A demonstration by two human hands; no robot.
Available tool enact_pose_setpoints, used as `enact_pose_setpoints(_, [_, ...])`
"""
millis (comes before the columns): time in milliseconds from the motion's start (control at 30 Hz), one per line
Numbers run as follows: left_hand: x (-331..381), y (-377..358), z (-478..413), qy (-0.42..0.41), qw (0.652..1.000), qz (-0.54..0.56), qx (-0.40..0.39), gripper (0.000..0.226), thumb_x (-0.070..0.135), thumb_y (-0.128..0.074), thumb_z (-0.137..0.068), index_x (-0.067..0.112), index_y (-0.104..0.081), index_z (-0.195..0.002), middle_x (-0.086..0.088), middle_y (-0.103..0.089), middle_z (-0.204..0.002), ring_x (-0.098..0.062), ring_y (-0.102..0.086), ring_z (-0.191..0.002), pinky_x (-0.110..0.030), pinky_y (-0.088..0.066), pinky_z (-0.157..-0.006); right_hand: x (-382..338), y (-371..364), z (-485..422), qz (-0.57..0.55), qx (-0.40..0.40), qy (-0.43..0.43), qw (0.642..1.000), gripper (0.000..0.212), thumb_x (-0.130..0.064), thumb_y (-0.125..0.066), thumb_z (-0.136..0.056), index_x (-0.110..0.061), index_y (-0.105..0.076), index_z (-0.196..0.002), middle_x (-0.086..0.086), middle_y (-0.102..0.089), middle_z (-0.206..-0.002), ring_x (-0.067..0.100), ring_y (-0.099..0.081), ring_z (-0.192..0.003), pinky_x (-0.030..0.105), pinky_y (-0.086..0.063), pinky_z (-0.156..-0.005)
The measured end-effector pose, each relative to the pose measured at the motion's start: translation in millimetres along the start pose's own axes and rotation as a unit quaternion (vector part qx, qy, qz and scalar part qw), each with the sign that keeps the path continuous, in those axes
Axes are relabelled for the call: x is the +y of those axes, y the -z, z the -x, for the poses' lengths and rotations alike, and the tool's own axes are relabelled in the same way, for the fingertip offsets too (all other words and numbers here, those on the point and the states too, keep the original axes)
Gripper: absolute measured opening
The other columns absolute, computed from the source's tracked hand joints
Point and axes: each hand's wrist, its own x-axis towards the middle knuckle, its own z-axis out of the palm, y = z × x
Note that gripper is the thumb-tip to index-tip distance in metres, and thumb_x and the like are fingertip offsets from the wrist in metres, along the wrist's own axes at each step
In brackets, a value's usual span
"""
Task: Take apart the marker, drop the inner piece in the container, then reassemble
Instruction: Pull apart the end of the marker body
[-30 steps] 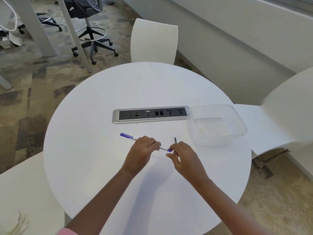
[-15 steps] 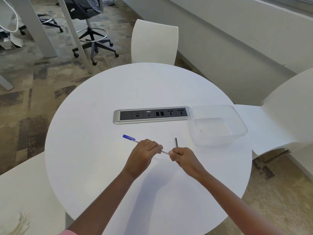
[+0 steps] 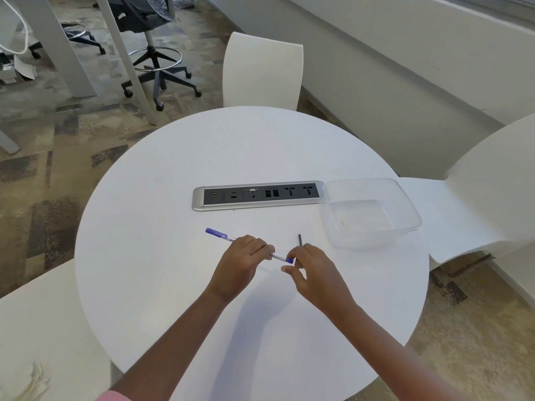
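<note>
On a round white tabletop (image 3: pixel 173 285) ringed by white chairs (image 3: pixel 262 70), the left hand (image 3: pixel 241 261) has its fingers wrapped around the marker (image 3: pixel 224 235). The right hand (image 3: pixel 315 273) pinches the marker's blue end. The clear container (image 3: pixel 405 198) sits to the right, beside a socket strip (image 3: pixel 257 195).

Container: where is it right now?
Head view: the clear container sits on the right side of the table, at the right end of the power strip, just beyond the right hand, which is at one end of the marker.

You are looking forward and steeply down from your head through one wide-angle camera, viewing the round white bench (image 3: pixel 162 256) from close above, with floor (image 3: pixel 43 169) showing around it.
</note>
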Motion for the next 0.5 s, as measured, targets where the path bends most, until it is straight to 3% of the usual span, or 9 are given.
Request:
enact_pose_setpoints(67, [0.1,-0.2,0.5,-0.004,1.000,0.001,-0.001,0.021,-0.011,-0.078,-0.063,0.004,-0.071,-0.077,-0.005,-0.067,-0.068,-0.025,-0.060,-0.059,-0.028,-0.044,-0.059,-1.6,0.5,1.0,0.062,0.020,0.052,0.997,0.010,-0.011,-0.064,-0.082,-0.003,-0.059,-0.079,0.012,-0.057,-0.072,0.027,-0.053,-0.067,0.031,-0.044,-0.051])
enact_pose_setpoints(133, [1.0,-0.5,0.9,-0.002,1.000,0.006,-0.001,0.021,-0.012,-0.077,-0.064,0.003,-0.071,-0.077,-0.005,-0.067,-0.068,-0.025,-0.059,-0.059,-0.028,-0.043,-0.059,-1.6,0.5,1.5,0.087,0.037,0.078,0.992,0.010,-0.006,-0.067,-0.077,-0.001,-0.060,-0.072,0.014,-0.057,-0.066,0.028,-0.053,-0.060,0.029,-0.043,-0.043])
enact_pose_setpoints(200, [2.2,-0.8,1.3,0.001,1.000,0.007,-0.001,0.021,-0.012,-0.077,-0.065,0.003,-0.071,-0.077,-0.005,-0.067,-0.069,-0.026,-0.059,-0.059,-0.028,-0.043,-0.059,-1.1,0.2,-0.3,0.063,0.027,0.072,0.995,0.010,-0.007,-0.062,-0.081,0.001,-0.061,-0.076,0.016,-0.056,-0.069,0.028,-0.052,-0.065,0.032,-0.041,-0.051])
enact_pose_setpoints(267, [3.6,-0.6,1.5,0.001,1.000,0.007,-0.002,0.020,-0.013,-0.075,-0.066,0.003,-0.070,-0.077,-0.006,-0.067,-0.068,-0.026,-0.059,-0.058,-0.027,-0.040,-0.060,0.4,-0.3,-2.3,0.012,0.006,0.033,0.999,0.015,-0.009,-0.055,-0.087,0.002,-0.061,-0.080,0.014,-0.052,-0.071,0.026,-0.046,-0.070,0.027,-0.031,-0.060])
enact_pose_setpoints(400, [4.5,-0.7,0.6,-0.006,1.000,0.002,-0.001,0.021,-0.014,-0.075,-0.066,0.004,-0.070,-0.076,-0.005,-0.065,-0.066,-0.026,-0.057,-0.057,-0.026,-0.038,-0.061,-1.1,3.2,-4.2,-0.124,-0.053,-0.089,0.987,0.030,-0.016,-0.048,-0.091,-0.012,-0.056,-0.062,0.002,-0.046,-0.063,0.016,-0.038,-0.058,0.024,-0.025,-0.052])
enact_pose_setpoints(500, [4.2,-0.7,-1.2,-0.007,1.000,0.001,0.001,0.021,-0.015,-0.073,-0.066,0.003,-0.070,-0.076,-0.006,-0.066,-0.067,-0.026,-0.058,-0.057,-0.026,-0.038,-0.061,-2.5,9.1,-8.0,-0.307,-0.106,-0.210,0.922,0.041,-0.019,-0.045,-0.093,-0.015,-0.049,-0.052,0.003,-0.039,-0.051,0.015,-0.038,-0.046,0.021,-0.029,-0.047])
